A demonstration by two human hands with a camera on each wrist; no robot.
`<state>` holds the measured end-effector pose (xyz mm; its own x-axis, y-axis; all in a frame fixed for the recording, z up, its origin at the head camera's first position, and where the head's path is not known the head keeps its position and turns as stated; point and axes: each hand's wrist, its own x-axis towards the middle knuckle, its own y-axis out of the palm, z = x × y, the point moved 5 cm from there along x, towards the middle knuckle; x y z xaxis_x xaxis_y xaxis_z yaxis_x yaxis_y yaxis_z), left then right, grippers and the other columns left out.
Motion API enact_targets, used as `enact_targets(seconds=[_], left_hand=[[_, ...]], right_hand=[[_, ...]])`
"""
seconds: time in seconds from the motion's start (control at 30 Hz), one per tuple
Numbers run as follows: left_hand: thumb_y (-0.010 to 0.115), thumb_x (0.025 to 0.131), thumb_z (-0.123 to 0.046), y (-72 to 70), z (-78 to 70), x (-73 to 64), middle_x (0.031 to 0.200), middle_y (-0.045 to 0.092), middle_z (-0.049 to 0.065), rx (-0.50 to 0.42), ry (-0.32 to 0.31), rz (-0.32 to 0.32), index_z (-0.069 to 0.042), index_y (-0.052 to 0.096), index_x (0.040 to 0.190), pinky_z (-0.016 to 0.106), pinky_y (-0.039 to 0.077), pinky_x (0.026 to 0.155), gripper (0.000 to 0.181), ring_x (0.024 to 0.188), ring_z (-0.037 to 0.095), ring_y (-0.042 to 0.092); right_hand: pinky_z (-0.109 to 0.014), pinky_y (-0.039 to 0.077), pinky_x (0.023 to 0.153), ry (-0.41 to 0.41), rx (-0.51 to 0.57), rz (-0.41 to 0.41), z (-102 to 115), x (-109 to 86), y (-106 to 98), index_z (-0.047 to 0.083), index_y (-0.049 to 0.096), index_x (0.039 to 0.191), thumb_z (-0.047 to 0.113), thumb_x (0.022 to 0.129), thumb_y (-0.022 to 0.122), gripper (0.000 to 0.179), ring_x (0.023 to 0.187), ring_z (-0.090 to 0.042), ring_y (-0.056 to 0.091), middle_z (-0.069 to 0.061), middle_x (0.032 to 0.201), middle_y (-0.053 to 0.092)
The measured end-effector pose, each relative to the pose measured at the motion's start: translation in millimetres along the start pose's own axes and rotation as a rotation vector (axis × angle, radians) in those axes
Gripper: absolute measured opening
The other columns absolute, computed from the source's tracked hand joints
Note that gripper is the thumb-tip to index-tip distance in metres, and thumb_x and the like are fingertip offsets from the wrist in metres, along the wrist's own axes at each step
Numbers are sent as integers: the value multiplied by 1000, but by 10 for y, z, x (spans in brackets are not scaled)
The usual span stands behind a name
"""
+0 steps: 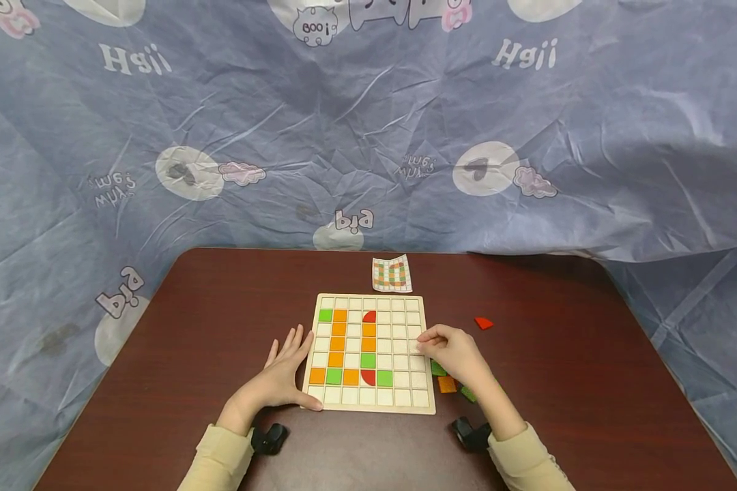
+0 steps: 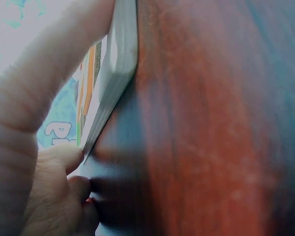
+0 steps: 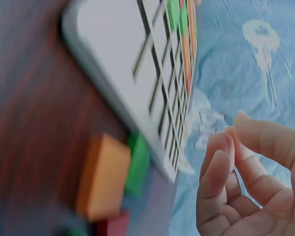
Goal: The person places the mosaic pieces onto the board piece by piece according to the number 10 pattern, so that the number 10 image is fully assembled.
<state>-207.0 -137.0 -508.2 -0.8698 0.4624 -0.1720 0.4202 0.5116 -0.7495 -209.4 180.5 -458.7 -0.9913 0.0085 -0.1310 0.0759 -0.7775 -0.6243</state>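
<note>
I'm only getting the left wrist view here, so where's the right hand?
Observer: The right hand is at the right edge of the board, its fingers curled.
Operator: Any loose pieces over on that side?
Observer: Yes, a red piece lies by itself on the table, to the right of the board.
Operator: And past the far edge of the board?
Observer: A small printed sheet with a coloured grid pattern lies there.

My pale yellow sleeves (image 1: 218, 460) with broad plain cuffs (image 1: 512, 443), and my pair of blocky black wrist cameras (image 1: 271, 440).
</note>
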Motion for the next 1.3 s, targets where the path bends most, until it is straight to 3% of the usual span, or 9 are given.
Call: enact_targets(seconds=[0.27, 0.63, 0.83, 1.03, 1.17, 1.3], left_hand=[[93, 58, -47, 8, -4, -1, 164, -4, 22, 3, -14, 3, -3, 11, 158, 62, -8, 118, 137, 153, 39, -5], [93, 57, -47, 30, -1, -13, 164, -3, 23, -2, -12, 0, -3, 11, 158, 62, -7, 118, 138, 153, 39, -5], [93, 58, -49, 34, 12, -24, 164, -4, 22, -8, -9, -3, -4, 10, 158, 62, -8, 118, 138, 153, 39, -5], [93, 58, -49, 26, 10, -24, 164, -4, 22, -5, -11, -3, -4, 10, 158, 62, -8, 118, 137, 153, 39, -5], [92, 58, -50, 10, 6, -18, 164, -4, 22, -10, 1, -8, -3, 11, 158, 62, -7, 118, 137, 153, 40, -5], [92, 58, -49, 9, 13, -18, 164, -4, 23, -12, 5, -9, -3, 11, 158, 63, -7, 118, 137, 152, 40, -5]], right_hand=[[-26, 52, 68, 26, 26, -49, -276, 156, -426, 3, 71, 108, 18, 90, 71, 23, 81, -21, 66, -12, 95, 72], [-25, 52, 74, 74, 28, -84, -660, 307, -813, -1, 64, 123, 22, 92, 69, 39, 85, -9, 67, -18, 112, 72], [-25, 49, 77, 97, 1, -113, -791, 383, -909, 0, 64, 124, 24, 91, 70, 40, 89, -9, 63, -18, 115, 71], [-27, 47, 76, 121, -12, -104, -880, 435, -914, -1, 65, 123, 23, 89, 72, 43, 83, -2, 58, -17, 110, 73], [-24, 47, 72, 119, -18, -94, -901, 458, -884, -4, 64, 121, 20, 87, 75, 43, 85, -14, 66, -20, 109, 73], [-24, 49, 73, 104, -48, -92, -904, 485, -853, -5, 64, 120, 18, 86, 76, 43, 99, -29, 67, -23, 117, 69]])
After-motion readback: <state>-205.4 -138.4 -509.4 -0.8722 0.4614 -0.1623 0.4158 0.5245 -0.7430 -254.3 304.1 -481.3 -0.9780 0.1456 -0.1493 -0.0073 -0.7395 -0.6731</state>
